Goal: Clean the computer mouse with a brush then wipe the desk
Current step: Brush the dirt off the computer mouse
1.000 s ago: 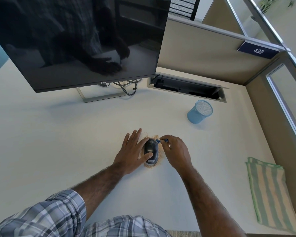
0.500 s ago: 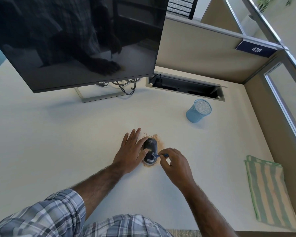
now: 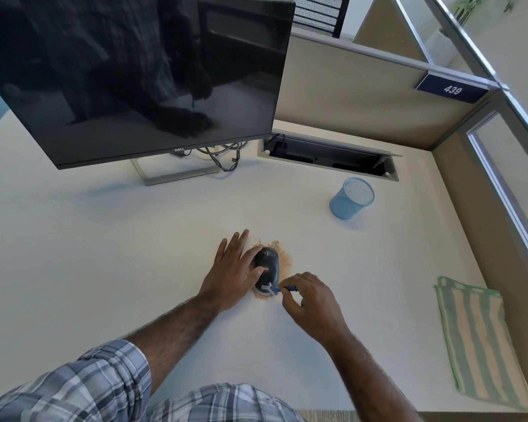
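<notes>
A dark computer mouse [image 3: 267,266] lies on the white desk [image 3: 104,269], ringed by tan crumbs [image 3: 284,263]. My left hand [image 3: 230,275] rests flat beside it, thumb and index finger pressed to its left side. My right hand [image 3: 310,300] pinches a small blue brush [image 3: 282,289] whose tip touches the near end of the mouse. A green-striped cloth [image 3: 479,339] lies folded at the desk's right edge.
A dark monitor [image 3: 134,77] on a metal stand fills the back left, with cables behind it. A blue mesh cup [image 3: 351,198] stands back right of the mouse. An open cable tray [image 3: 329,158] runs along the partition wall.
My right hand has drawn the brush from the far end of the mouse down its right side to the near end. The left hand keeps steadying the mouse.
</notes>
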